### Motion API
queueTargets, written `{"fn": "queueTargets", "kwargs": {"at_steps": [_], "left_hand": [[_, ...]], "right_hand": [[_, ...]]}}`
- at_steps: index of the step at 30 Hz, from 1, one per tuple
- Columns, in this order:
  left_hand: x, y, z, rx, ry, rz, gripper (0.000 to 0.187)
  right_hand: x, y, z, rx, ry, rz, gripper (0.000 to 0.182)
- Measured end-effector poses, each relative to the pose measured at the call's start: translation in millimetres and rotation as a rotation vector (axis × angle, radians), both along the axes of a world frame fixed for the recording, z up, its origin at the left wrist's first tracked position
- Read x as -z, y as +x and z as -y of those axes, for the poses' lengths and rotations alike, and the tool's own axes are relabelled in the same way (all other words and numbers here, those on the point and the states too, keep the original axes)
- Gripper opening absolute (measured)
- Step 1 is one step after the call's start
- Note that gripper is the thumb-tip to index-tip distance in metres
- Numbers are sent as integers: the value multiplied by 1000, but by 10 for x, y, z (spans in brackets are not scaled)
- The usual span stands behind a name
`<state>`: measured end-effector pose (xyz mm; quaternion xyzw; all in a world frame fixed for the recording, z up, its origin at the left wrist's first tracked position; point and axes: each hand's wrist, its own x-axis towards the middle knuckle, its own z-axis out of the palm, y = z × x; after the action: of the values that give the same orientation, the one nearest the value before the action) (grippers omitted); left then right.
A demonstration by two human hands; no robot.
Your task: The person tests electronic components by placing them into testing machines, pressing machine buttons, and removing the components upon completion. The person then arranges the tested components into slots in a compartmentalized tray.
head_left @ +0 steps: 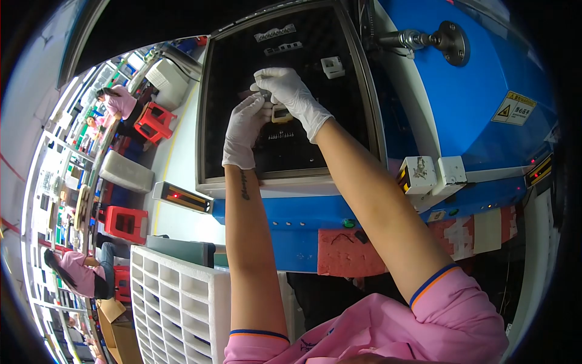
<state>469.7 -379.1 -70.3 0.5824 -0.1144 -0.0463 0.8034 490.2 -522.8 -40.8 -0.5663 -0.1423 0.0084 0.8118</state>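
In white gloves, both of my hands meet over a black framed panel (pixel 233 67) in the machine. My left hand (pixel 245 128) is closed, its fingertips pinched beside the right ones. My right hand (pixel 288 97) is also closed, thumb and fingers drawn together. What sits between the fingertips is too small and covered to name. Just below the right fingers lies a pale, square-edged part (pixel 280 113), partly hidden. A row of small pins (pixel 280 136) shows nearer to me. Farther up are a white slotted strip (pixel 283 47), a longer pale strip (pixel 274 33) and a white block with openings (pixel 332 67).
A raised metal rim borders the panel. To the right are the blue machine housing (pixel 479 79), a jointed metal bracket (pixel 436 41) and a white box (pixel 418 175). At lower left stands a white foam tray (pixel 176 297). People in pink sit at benches beyond red stools (pixel 126 223).
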Motion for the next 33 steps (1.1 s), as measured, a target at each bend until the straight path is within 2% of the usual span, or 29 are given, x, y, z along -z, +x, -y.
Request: {"fn": "queueTargets", "kwargs": {"at_steps": [7,11,14,18,22,30,33], "left_hand": [[-5,8,0,-70,-74,-24,19],[-33,-22,43,-45,-77,-86,30],[-55,-15,56,-81,121,-229,46],[-52,-54,106,-140,301,-263,51],[-29,-11,118,-138,390,-228,49],[-81,-89,181,-215,337,-143,45],[3,-5,119,-163,354,-140,50]], "right_hand": [[4,8,20,-11,-37,-3,22],[14,0,79,50,-25,-163,24],[130,99,48,169,-70,-238,25],[274,176,4,112,37,-190,25],[322,289,-21,57,25,-123,25],[246,237,7,-44,-89,-140,25],[219,200,17,1,-83,-140,26]]}}
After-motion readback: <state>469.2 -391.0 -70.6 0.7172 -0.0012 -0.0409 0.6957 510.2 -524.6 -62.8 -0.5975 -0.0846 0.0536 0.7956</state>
